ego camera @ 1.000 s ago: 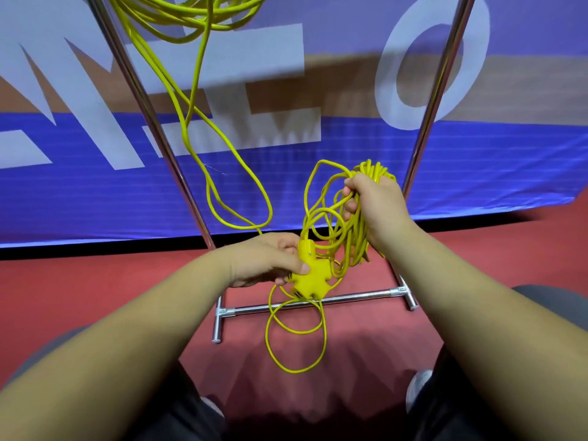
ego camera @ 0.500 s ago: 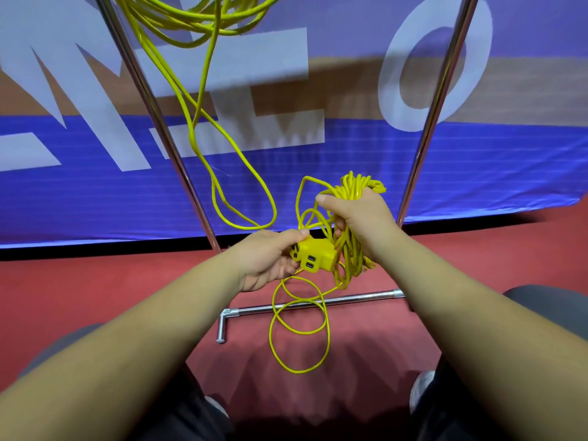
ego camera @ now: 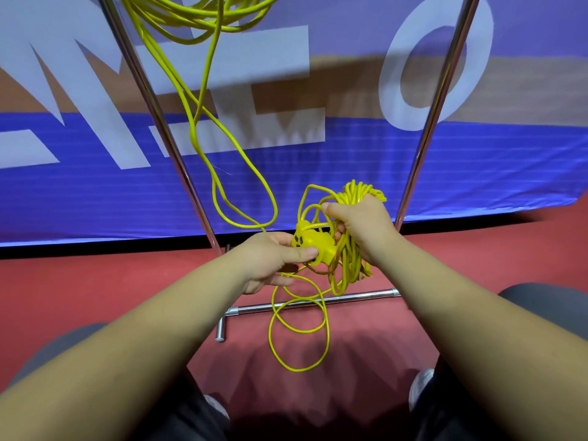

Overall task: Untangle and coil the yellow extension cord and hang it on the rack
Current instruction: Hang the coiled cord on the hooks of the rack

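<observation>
Rack base bar (ego camera: 366, 296) on floor (ego camera: 95, 281), ahead of the knees. Left upright (ego camera: 160, 122) and right upright (ego camera: 430, 122) rise from it, with the banner (ego camera: 318, 160) behind. Extension cord (ego camera: 359, 194) drapes from above between the uprights, down to the hands. Left hand (ego camera: 273, 259) holds the outlet block (ego camera: 313, 245). Just to its right, the right hand (ego camera: 362, 227) grips the cord bundle, which touches the block. Loose loops hang below, crossing the base bar.

A bright yellow extension cord (ego camera: 361, 194) and matching socket block (ego camera: 313, 241) (dark outlets) against a chrome-silver rack (ego camera: 152, 100), a blue banner (ego camera: 95, 192) with pale lettering, and red floor (ego camera: 95, 281).
</observation>
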The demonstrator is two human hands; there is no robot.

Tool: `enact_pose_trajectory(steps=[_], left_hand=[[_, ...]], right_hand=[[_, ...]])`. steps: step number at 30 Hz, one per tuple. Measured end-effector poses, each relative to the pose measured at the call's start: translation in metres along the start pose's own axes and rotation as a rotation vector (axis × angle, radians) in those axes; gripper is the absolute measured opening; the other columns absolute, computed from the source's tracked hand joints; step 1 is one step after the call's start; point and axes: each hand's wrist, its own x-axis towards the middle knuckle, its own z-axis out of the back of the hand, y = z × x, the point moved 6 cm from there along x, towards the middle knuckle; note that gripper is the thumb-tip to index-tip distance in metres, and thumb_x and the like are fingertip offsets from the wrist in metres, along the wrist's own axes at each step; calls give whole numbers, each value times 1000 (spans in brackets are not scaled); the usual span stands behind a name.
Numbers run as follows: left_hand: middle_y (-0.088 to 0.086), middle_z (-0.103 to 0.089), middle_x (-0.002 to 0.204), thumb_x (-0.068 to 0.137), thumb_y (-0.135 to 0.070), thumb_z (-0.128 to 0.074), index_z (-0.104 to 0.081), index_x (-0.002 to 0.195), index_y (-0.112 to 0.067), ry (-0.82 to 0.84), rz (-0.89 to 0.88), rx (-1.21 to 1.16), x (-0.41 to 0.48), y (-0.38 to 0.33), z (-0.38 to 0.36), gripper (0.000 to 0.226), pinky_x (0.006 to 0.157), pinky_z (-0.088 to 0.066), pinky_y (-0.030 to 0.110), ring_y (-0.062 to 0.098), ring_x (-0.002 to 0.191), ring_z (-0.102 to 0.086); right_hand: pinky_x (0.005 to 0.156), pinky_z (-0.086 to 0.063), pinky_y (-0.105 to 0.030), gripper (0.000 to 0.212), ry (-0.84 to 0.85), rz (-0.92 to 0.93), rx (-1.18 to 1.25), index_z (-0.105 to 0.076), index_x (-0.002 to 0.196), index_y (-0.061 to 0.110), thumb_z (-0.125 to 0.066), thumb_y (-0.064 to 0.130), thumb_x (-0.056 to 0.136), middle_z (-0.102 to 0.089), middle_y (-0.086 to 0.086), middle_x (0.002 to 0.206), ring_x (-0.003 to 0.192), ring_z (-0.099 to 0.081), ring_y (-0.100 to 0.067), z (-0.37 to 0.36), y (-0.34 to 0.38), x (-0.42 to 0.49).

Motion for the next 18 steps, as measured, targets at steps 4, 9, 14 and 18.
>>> enact_pose_trajectory(steps=[4,9,14,18], left_hand=[[6,-79,106,76,-24,-90,-79,101,-9,-5,-111,45,1,-8,-3,31,99,-53,32,18,102,-74],[13,-76,91,78,-3,-87,-57,103,-6,-69,-191,1,-5,-22,8,39,83,-61,36,25,84,-74],[4,-74,76,78,0,-87,-51,101,-9,-104,-226,169,-8,-26,18,43,61,-52,20,12,65,-70],[11,-74,90,77,-3,-89,-52,102,-9,12,-151,130,-9,-19,14,45,71,-58,27,19,80,-72]], right_hand=[[55,-46,-41,33,22,-1,-15,-60,61,14,-85,33,72,-49,-15,52,46,-51,-28,-6,-1,-4],[53,-46,-36,38,72,-19,8,-61,61,17,-90,38,73,-48,-12,54,46,-48,-25,-8,4,-5],[56,-53,-43,38,38,6,-313,-54,58,17,-85,36,70,-57,-9,49,44,-57,-26,-6,11,-6],[55,-52,-33,31,30,17,-460,-51,62,15,-76,22,79,-59,-10,51,43,-63,-25,-6,18,-12]])
